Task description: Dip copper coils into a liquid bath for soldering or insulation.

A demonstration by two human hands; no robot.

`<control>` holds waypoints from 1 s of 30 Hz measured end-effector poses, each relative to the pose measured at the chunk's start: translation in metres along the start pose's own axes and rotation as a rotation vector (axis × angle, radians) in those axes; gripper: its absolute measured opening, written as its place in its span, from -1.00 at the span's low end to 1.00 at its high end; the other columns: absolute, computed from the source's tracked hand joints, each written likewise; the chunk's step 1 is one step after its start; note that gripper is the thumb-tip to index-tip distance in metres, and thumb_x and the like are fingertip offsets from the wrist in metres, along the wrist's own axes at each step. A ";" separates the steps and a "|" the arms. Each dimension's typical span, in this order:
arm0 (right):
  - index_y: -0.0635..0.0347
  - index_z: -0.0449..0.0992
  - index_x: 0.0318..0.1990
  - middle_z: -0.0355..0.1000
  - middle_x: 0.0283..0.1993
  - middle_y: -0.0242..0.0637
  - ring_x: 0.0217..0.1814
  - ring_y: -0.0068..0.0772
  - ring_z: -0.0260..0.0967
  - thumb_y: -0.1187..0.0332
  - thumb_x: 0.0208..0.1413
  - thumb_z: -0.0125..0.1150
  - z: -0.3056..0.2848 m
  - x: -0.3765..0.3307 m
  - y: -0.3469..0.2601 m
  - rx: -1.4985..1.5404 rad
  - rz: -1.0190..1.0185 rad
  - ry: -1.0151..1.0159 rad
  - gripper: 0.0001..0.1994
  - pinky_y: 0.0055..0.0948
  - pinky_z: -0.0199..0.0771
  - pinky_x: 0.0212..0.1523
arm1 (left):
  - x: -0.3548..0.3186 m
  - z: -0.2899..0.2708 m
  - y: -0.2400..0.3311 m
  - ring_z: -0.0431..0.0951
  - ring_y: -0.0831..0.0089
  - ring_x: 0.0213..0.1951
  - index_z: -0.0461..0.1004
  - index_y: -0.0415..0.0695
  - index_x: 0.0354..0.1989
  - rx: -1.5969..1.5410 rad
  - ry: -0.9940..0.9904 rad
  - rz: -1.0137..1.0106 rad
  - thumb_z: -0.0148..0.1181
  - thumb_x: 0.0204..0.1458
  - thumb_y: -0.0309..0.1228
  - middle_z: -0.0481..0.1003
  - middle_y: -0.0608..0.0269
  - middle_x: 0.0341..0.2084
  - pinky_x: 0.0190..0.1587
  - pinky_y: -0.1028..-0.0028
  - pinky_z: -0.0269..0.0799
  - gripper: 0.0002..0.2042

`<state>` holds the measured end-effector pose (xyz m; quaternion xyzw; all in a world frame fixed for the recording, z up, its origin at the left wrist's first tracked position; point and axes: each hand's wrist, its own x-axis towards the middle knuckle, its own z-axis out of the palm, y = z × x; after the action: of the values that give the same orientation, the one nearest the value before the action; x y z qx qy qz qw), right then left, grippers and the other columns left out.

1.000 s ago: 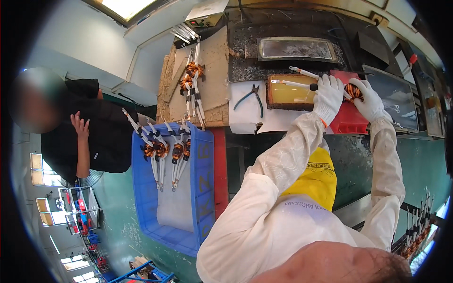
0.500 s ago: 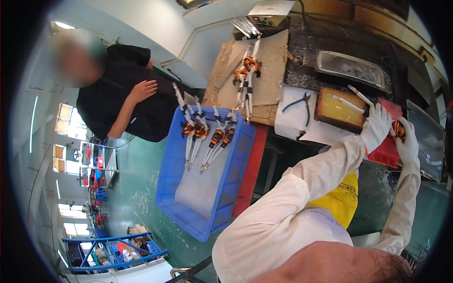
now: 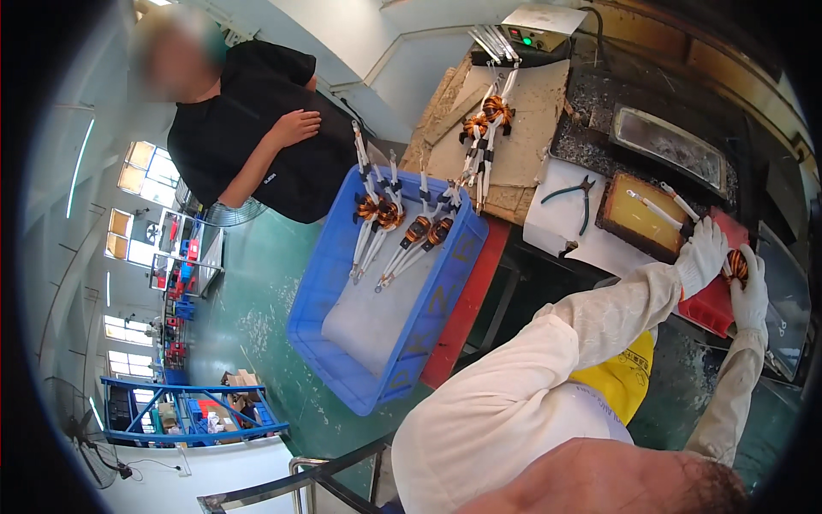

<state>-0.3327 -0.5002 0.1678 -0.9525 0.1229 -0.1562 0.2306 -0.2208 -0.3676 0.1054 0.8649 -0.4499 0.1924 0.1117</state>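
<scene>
The copper coil (image 3: 738,265) at right frame is pinched between both gloved hands, left hand (image 3: 704,254) and right hand (image 3: 753,291); best kept steady over the red tray (image 3: 715,304).

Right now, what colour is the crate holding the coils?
Blue crate, best seen in the head view.

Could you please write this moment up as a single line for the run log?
left hand: on copper coil | right hand: holding coil | under: red tray | nearby: yellow tray, pliers, blue crate
</scene>
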 end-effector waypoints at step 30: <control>-0.22 0.41 0.12 0.42 -0.05 -0.18 -0.14 0.07 0.48 0.47 -0.11 0.21 -0.009 0.013 -0.039 -0.326 -0.036 0.030 -0.45 -0.09 0.51 -0.12 | -0.004 -0.007 -0.017 0.45 0.18 -0.19 0.40 -0.17 -0.28 -0.091 0.199 -0.032 0.09 0.00 -0.40 0.42 0.10 -0.35 -0.22 0.30 0.46 -0.85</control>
<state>-0.3180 -0.4743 0.1970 -0.9769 0.1332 -0.1524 0.0685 -0.2102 -0.3521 0.1101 0.8427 -0.4309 0.2549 0.1979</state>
